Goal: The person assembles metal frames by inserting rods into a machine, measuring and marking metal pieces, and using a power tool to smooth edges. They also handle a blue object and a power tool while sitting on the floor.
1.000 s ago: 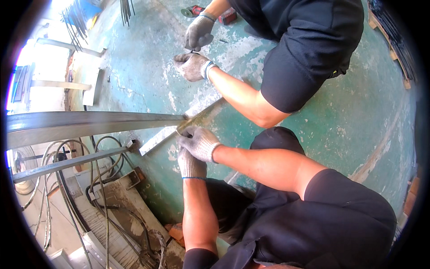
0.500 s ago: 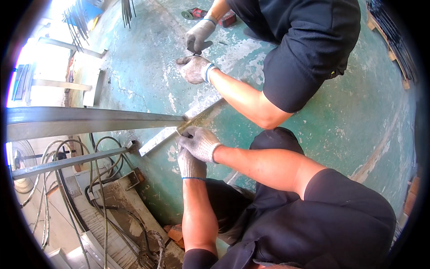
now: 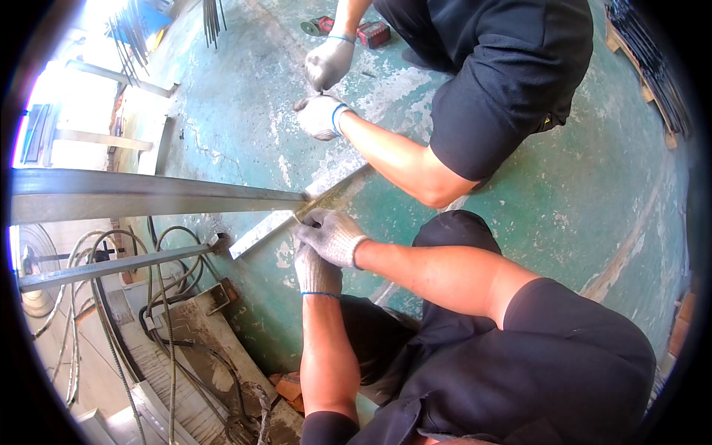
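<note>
1. Worn green floor (image 3: 556,208), scuffed pale in patches, spreads under the work; clock directions below start at the person's right hand (image 3: 332,236).
2. A pale metal strip (image 3: 259,233) lies on the floor just past the fingertips, slanting from 9 o'clock through 11 toward 1. The narrow-looking end of a square metal post (image 3: 148,197) meets it at 11.
3. Both hands are gloved and close together. The right, its forearm coming from between 3 and 4 o'clock, has its fingers bent inward and partly covers the left hand (image 3: 319,276), whose forearm rises from 6. How far either is closed, and on what, I cannot tell.
4. At 12, a co-worker's gloved hands (image 3: 328,63) nearly meet; beyond sits a red-and-black power tool (image 3: 373,34).
5. Farther out: a slimmer bar (image 3: 119,268) near 9, looped cables (image 3: 172,348) around 8, dark rods (image 3: 651,67) on a pallet at 2.
</note>
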